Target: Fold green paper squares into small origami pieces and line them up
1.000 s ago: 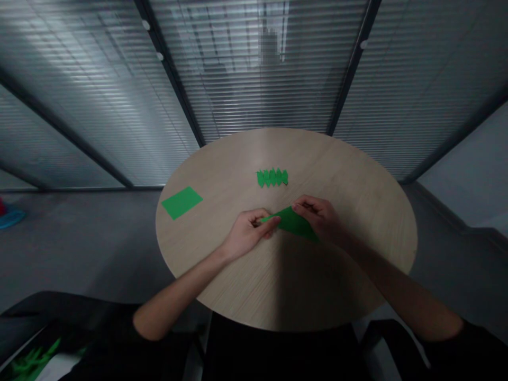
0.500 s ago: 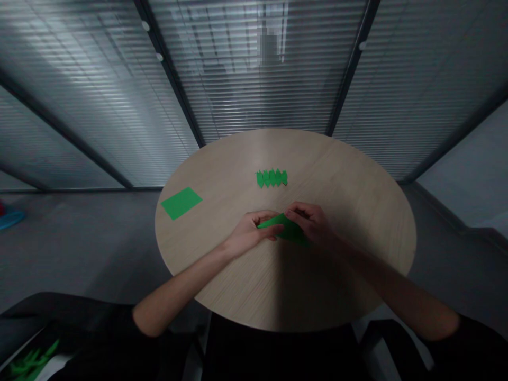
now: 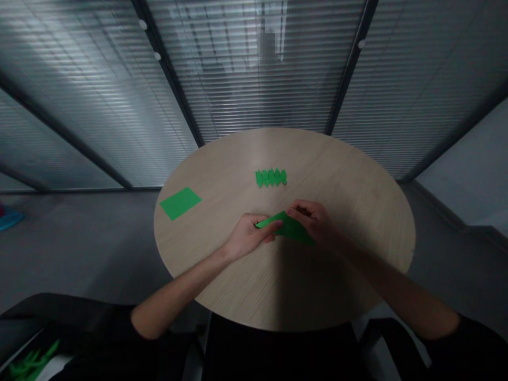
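Green sheet [image 3: 180, 203] lies flat on L side of round wood table [image 3: 341, 270], well apart from the hands. L hand [image 3: 249, 236] comes next, L fingers [image 3: 270, 227] closed and pinching L corner of folded green paper [image 3: 291, 229], which sits between both hands near table centre. Green zigzag strip [image 3: 271, 178] lies just beyond, not touching. R hand [image 3: 311, 219] is on the far R, R fingers [image 3: 297, 208] curled, gripping paper's top edge.
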A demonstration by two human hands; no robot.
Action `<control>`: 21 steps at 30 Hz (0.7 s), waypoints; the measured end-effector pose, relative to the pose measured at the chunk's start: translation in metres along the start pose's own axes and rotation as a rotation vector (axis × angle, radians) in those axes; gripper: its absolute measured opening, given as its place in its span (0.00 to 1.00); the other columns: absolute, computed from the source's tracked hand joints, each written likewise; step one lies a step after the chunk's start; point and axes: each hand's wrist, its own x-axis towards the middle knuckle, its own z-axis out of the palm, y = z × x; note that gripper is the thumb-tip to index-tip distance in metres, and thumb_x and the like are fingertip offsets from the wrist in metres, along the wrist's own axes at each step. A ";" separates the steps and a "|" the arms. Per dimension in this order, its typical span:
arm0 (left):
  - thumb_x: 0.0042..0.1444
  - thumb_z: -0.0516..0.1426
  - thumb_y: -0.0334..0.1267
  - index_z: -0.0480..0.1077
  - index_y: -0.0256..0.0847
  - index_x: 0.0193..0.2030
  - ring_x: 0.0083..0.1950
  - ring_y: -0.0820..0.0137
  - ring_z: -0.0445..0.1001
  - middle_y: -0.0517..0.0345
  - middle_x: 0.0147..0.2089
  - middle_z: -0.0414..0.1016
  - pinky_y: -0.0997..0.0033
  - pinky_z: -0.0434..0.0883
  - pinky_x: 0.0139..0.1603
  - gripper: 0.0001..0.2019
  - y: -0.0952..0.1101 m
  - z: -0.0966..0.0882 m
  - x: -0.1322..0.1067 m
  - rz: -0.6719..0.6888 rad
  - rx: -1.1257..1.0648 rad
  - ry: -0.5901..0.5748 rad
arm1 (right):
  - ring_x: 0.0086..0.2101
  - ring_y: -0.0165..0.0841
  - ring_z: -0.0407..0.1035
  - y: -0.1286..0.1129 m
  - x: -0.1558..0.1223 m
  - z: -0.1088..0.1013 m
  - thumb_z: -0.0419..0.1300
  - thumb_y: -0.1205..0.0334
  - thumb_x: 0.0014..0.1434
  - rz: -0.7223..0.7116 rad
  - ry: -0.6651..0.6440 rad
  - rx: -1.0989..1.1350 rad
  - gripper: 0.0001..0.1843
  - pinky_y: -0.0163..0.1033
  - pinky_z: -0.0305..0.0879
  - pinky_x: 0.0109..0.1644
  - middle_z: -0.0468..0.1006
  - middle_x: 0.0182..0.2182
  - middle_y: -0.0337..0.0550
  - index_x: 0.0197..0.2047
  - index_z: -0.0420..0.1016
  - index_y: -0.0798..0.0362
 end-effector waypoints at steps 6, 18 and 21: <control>0.59 0.64 0.52 0.73 0.39 0.21 0.20 0.78 0.62 0.61 0.19 0.70 0.76 0.58 0.22 0.22 0.001 -0.001 0.000 -0.078 -0.126 0.034 | 0.26 0.29 0.58 -0.004 0.000 0.000 0.62 0.47 0.62 0.013 0.024 0.030 0.18 0.36 0.53 0.28 0.65 0.23 0.35 0.27 0.71 0.51; 0.57 0.67 0.49 0.76 0.36 0.28 0.26 0.72 0.76 0.56 0.26 0.78 0.74 0.73 0.30 0.17 -0.005 0.009 0.002 -0.063 -0.250 -0.061 | 0.27 0.30 0.62 -0.004 -0.001 0.005 0.63 0.47 0.60 0.011 -0.010 0.099 0.18 0.36 0.58 0.29 0.70 0.24 0.37 0.29 0.75 0.52; 0.59 0.65 0.51 0.75 0.37 0.26 0.25 0.72 0.74 0.57 0.23 0.77 0.73 0.72 0.29 0.19 -0.007 0.010 0.002 -0.028 -0.190 -0.032 | 0.26 0.30 0.61 -0.004 -0.001 0.004 0.62 0.47 0.61 0.009 -0.021 0.084 0.18 0.35 0.57 0.29 0.69 0.24 0.37 0.28 0.73 0.52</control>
